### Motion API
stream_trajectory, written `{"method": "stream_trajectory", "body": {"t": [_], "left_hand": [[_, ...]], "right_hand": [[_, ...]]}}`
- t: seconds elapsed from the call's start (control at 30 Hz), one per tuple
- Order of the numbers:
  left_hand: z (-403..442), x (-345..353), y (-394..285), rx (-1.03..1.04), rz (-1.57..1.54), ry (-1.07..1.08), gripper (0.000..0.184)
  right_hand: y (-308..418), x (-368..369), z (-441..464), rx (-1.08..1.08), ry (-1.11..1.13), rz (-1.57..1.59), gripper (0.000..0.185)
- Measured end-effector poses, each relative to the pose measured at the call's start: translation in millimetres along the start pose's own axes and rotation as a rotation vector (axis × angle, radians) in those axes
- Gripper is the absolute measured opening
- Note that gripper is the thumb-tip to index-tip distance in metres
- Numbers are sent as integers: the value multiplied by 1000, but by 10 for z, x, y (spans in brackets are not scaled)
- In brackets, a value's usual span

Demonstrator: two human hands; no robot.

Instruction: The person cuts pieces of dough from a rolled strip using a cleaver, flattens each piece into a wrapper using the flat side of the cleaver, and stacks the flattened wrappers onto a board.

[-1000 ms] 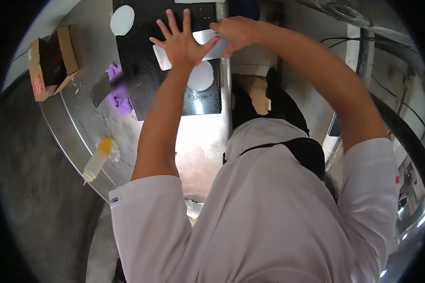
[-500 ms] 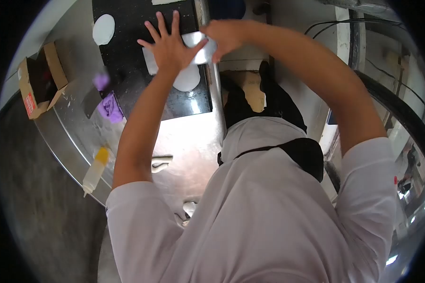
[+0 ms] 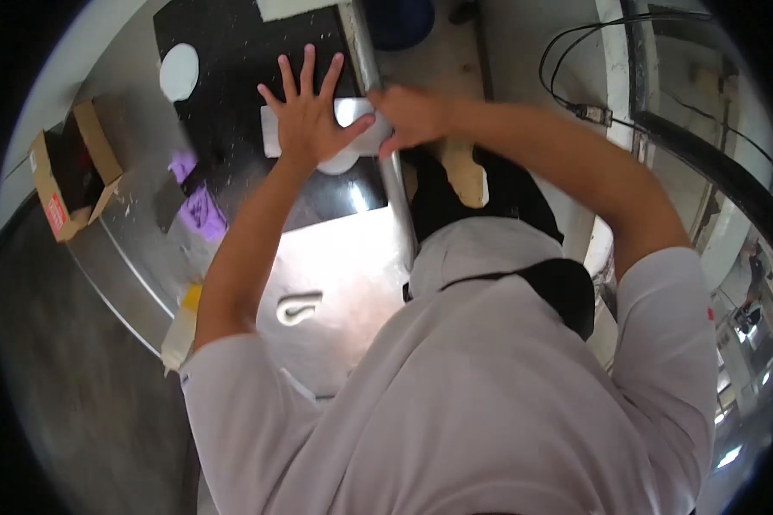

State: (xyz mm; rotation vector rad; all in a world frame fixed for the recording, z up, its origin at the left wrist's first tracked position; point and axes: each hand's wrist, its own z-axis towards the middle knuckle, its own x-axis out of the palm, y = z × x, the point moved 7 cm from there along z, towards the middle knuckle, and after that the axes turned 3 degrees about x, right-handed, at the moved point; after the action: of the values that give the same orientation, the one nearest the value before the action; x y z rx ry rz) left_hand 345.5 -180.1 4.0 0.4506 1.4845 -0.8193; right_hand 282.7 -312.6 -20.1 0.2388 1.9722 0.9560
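Note:
My left hand lies flat with fingers spread on a wide, flat metal blade over the black board. At the blade's right end, by the board's edge, my right hand is closed round it. A white round disc shows partly below the blade; the rest is covered. Another white disc rests near the board's upper left edge. On the metal surface below the board sits a pale curled strip.
Left of the board are a crumpled purple cloth and an open cardboard box. A yellow-ended squeeze bottle is partly behind my left forearm. A dark blue container stands beyond the table edge; black cables hang at upper right.
The view has shifted. Both hands and the blade have moved toward me over the lower disc, which is now more covered. The curled strip has come out from behind my left arm.

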Motion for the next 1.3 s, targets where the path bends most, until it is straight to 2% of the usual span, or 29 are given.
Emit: {"method": "stream_trajectory", "body": {"t": [0.07,0.2,0.27,0.33,0.4,0.43,0.5,0.53,0.57,0.6,0.67,0.7,0.73,0.8,0.87,0.93,0.97,1.03,1.1,1.13,1.23,1.27,1.3], "left_hand": [[125,-55,71,81,-23,-52,106],[414,-332,175,139,2,-166,99],[564,-340,196,-28,111,184,118],[510,-276,120,3,96,188,116],[374,-177,13,78,76,193,114],[424,-142,64,109,93,150,113],[649,-349,174,27,151,158,112],[643,-389,216,-27,211,189,112],[683,-425,298,74,346,-86,110],[681,-399,377,84,357,-110,110],[604,-444,543,-59,200,-365,108],[386,-483,479,50,79,-503,81],[164,-532,461,50,76,-492,81],[-116,-392,255,319,-221,60,66],[-389,-437,10,395,-163,176,67],[-405,-521,-83,386,-89,112,57],[-363,-529,-71,379,-77,103,57],[-230,-389,14,234,-214,331,36],[-115,-550,-69,271,-140,366,29],[-103,-592,-101,301,-71,417,24],[-99,-681,-100,296,-112,440,22],[-60,-745,-94,293,-100,425,22],[-48,-728,-43,182,-223,538,23]], "right_hand": [[42,-103,41,153,29,74,86],[54,-403,351,80,-41,18,86],[53,-430,366,139,-90,-44,86],[63,-370,237,59,-126,-58,87],[72,-199,72,188,-3,49,86],[-58,-247,194,184,0,32,86],[-199,-387,469,-27,-157,60,77],[-126,-432,473,-31,-224,46,66],[-50,-485,476,-34,-292,33,56],[-37,-784,545,35,-352,-79,40],[-143,-1064,764,65,-404,-35,44],[-193,-1020,769,120,-420,71,49],[-158,-920,683,125,-416,79,49],[-343,-598,427,494,-126,292,62],[-120,-226,72,106,-250,75,58],[-73,123,-256,230,-177,306,59],[-33,220,-367,217,-178,291,59],[56,384,-562,200,-192,264,60],[150,559,-775,191,-190,519,59],[139,712,-866,216,-156,501,58],[266,1016,-1237,207,-38,429,56],[271,1119,-1370,295,76,247,56],[325,1161,-1551,182,-24,303,56]]}}
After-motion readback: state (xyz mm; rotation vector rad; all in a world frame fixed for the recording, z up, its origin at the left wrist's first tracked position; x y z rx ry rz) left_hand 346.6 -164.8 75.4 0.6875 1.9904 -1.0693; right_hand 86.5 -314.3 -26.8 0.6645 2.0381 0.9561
